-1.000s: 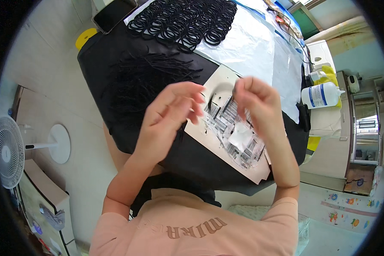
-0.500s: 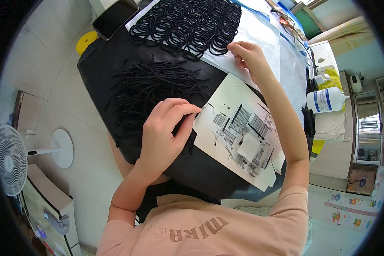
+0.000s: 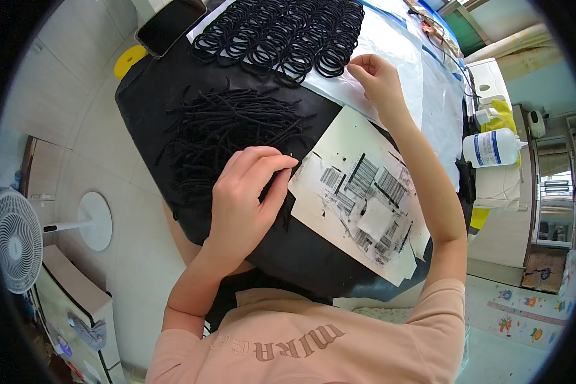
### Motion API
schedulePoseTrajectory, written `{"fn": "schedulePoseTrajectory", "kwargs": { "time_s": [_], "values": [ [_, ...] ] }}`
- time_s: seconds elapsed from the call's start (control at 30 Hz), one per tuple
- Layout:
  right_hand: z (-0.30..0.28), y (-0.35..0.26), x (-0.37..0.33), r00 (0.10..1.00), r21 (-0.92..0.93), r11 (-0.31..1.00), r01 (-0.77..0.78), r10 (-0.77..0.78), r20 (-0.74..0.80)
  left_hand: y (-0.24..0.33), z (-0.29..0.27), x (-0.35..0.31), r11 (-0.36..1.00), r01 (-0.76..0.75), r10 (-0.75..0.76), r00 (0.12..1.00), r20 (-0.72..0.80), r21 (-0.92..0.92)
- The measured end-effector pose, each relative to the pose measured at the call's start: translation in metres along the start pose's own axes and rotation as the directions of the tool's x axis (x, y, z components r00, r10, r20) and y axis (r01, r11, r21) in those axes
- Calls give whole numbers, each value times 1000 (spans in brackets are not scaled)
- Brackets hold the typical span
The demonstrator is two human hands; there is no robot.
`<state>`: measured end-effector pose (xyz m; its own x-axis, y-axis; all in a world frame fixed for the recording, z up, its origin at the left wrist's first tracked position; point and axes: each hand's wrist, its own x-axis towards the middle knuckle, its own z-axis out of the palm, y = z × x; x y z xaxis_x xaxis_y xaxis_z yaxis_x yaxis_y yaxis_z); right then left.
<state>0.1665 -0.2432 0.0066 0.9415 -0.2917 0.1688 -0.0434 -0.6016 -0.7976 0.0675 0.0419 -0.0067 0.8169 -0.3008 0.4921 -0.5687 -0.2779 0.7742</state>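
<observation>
My left hand (image 3: 249,195) is closed in a pinch, thumb against fingertips, above the near right side of a heap of short black cords (image 3: 233,131). Whatever sits in that pinch, if anything, is too small to make out. Farther off, my right hand (image 3: 383,86) also pinches with thumb and forefinger, right beside the near right corner of many black elastic loops (image 3: 288,38) laid in overlapping rows. I cannot tell whether its fingertips hold a loop. Between my hands lies a pale, stained board (image 3: 329,144) with dark printed stripes and a whitish patch.
A black cover (image 3: 144,109) drapes the table, with white sheeting (image 3: 393,70) at the far right. A phone (image 3: 171,27) rests at the far left edge, near a yellow round thing (image 3: 130,61). A white bottle (image 3: 491,148) stands at right; a fan (image 3: 19,240) is at left.
My right fingertips have shifted slightly right, off the edge of the loops. The left hand keeps its pinch in nearly the same place. The whole view has moved a little.
</observation>
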Motion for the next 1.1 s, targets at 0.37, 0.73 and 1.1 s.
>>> {"fn": "schedulePoseTrajectory", "kwargs": {
  "time_s": [0.37, 0.73, 1.1],
  "values": [
    [-28, -42, -108, 969, 76, 996, 51, -68, 238, 5, 6, -2, 942, -32, 42, 999, -20, 335],
    [-43, -97, -187, 867, 89, 912, 401, -409, 285, 63, -8, -16, 928, 63, -60, 998, 20, -367],
    [-83, -58, -229, 948, 560, 809, -177, -13, 319, 71, 29, -38, 544, 325, -172, 946, 275, -774]
  ]
}}
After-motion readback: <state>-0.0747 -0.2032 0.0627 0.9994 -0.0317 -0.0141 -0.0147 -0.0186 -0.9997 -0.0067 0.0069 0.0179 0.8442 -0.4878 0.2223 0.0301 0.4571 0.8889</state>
